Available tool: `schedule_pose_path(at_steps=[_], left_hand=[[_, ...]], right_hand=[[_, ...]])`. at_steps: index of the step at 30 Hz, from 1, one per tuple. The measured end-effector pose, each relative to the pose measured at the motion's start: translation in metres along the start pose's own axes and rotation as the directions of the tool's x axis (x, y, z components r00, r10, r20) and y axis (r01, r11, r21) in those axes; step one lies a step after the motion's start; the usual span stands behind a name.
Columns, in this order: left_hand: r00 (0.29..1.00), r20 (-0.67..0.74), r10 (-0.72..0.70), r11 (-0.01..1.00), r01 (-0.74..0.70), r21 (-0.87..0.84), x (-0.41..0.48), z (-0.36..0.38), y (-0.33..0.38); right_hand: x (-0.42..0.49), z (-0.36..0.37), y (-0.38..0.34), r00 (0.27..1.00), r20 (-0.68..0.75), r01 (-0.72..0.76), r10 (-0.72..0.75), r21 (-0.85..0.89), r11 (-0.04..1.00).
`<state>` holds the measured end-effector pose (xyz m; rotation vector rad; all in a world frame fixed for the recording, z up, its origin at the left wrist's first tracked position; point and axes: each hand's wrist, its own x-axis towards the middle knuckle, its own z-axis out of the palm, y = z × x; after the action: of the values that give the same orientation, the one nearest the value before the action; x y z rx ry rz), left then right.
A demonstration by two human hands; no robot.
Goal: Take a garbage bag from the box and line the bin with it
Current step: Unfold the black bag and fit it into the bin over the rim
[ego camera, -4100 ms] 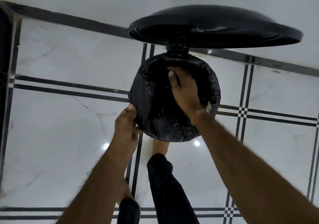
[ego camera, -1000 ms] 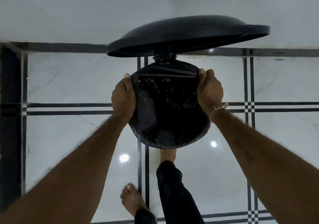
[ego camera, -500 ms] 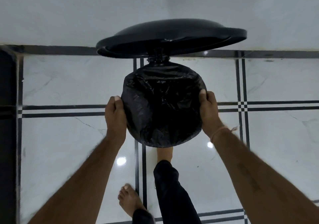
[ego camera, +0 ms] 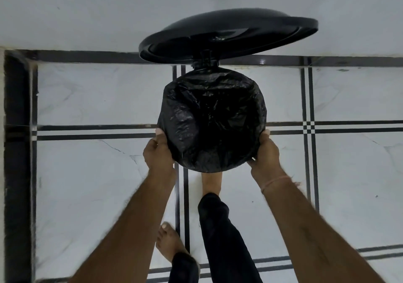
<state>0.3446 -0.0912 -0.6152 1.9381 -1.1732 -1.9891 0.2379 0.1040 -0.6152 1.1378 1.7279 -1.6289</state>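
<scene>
The garbage bag [ego camera: 212,121] sits inside the bin [ego camera: 250,162], its mouth folded out over the rim all round; the lid [ego camera: 229,33] stands raised behind. The left hand [ego camera: 158,151] grips the near-left edge of the bag-covered rim, thumb on top. The right hand [ego camera: 267,151] grips the near-right edge likewise. A foot [ego camera: 211,182] reaches under the near side of the bin, presumably on a pedal.

Judgement: the step in hand is seating the overhang. It is best done by drawing the film down evenly on both sides, keeping slack in the well so the bag does not pull back off the far rim.

Not visible: the bin's wall and pedal, the depth of the bag's reach, the fingers beneath the rim, and the box.
</scene>
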Motion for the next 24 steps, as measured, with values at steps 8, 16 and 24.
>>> schedule_pose_path(at_steps=[8,16,24], left_hand=[[0.950,0.136,-0.281,0.922,0.306,-0.237,-0.020,-0.009,-0.009],[0.918,0.152,-0.365,0.798,0.393,-0.458,-0.042,-0.006,-0.028],[0.856,0.150,-0.494,0.769,0.511,-0.385,-0.065,0.005,-0.035]], right_hand=[[-0.026,-0.019,0.016,0.987,0.094,-0.152,0.130,0.289,0.945],[-0.054,0.000,0.041,0.947,0.068,-0.314,0.315,0.408,0.857],[-0.067,0.020,0.070,0.922,0.084,-0.373,0.377,0.448,0.812]])
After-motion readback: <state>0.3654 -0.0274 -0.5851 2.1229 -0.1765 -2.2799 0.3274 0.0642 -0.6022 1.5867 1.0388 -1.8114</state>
